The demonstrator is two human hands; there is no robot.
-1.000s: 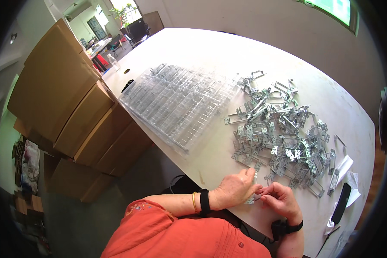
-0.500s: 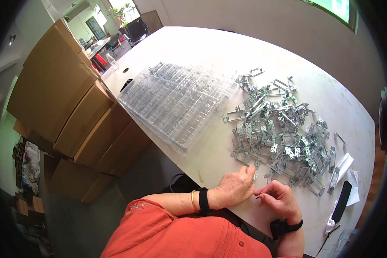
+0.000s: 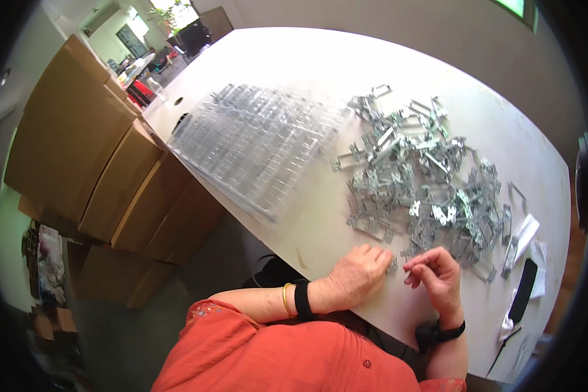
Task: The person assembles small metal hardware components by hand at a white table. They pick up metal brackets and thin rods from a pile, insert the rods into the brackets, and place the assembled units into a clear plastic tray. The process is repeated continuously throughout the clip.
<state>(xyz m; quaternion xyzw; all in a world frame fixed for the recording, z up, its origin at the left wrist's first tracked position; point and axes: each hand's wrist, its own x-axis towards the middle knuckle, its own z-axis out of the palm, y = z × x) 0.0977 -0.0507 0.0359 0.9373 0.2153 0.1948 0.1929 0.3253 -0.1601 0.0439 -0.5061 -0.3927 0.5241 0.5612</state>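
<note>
from here i cannot tell whether the right hand [image 3: 438, 279] pinches anything; the left hand [image 3: 358, 277] partly hides a small metal piece [image 3: 393, 264]. brackets in the heap [image 3: 428, 189] cover one another. the picture's lower edge cuts off the orange shirt [image 3: 287, 359], its top edge the window [image 3: 515, 6].

"what's past the table [image 3: 287, 55]?"

"a leafy plant [image 3: 170, 14] by a bright window [image 3: 188, 14]."

"and the wall [image 3: 444, 29]?"

"pale and shadowed, with a green-tinted window [image 3: 517, 5] high on the right."

"floor [image 3: 124, 340]?"

"dull grey, dim beside the stacked boxes [image 3: 72, 124] on the left."
</note>
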